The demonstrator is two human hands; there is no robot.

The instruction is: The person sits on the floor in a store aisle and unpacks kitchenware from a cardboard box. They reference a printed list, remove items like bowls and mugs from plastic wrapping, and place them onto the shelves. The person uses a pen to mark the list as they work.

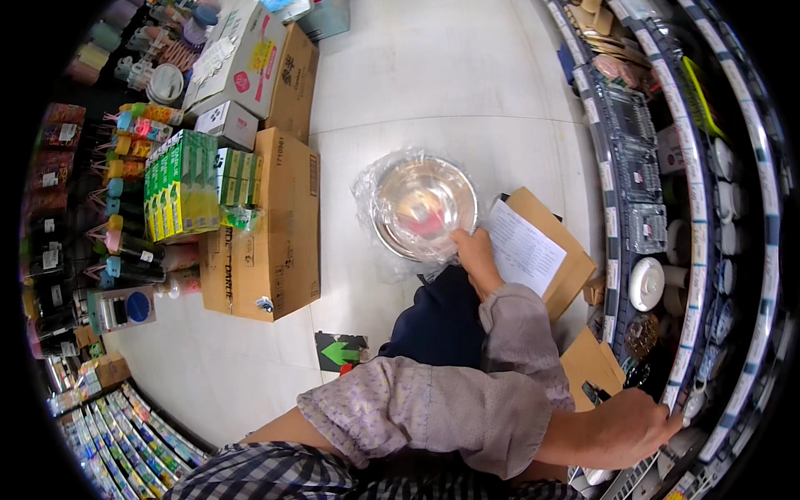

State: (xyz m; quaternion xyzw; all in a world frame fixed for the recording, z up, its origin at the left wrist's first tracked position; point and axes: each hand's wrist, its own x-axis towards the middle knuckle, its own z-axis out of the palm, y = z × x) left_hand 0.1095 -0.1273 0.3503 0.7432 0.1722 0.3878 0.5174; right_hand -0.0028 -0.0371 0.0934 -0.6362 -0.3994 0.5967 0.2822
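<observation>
My right hand (476, 259) grips the rim of a round, shiny metal basin (459, 181) loosely wrapped in clear plastic film (381, 187). Something red and yellowish shows through at its middle. Crossing my body to the right, my left hand (615, 428) has its fingers curled at the price strip (678, 381) of a shelf. What its fingertips hold, if anything, is hidden. A white spoon-like item (694, 403) hangs just beyond them. A printed sheet (525, 247) lies on brown cardboard (572, 269) beside my right hand.
Cartons (294, 231) stand on the left, with green Darlie boxes (181, 187) on top. Racks of small goods (125, 200) line that side. Shelves of housewares (647, 284) run along the right. A green floor arrow (339, 353) marks the pale tiles (437, 81).
</observation>
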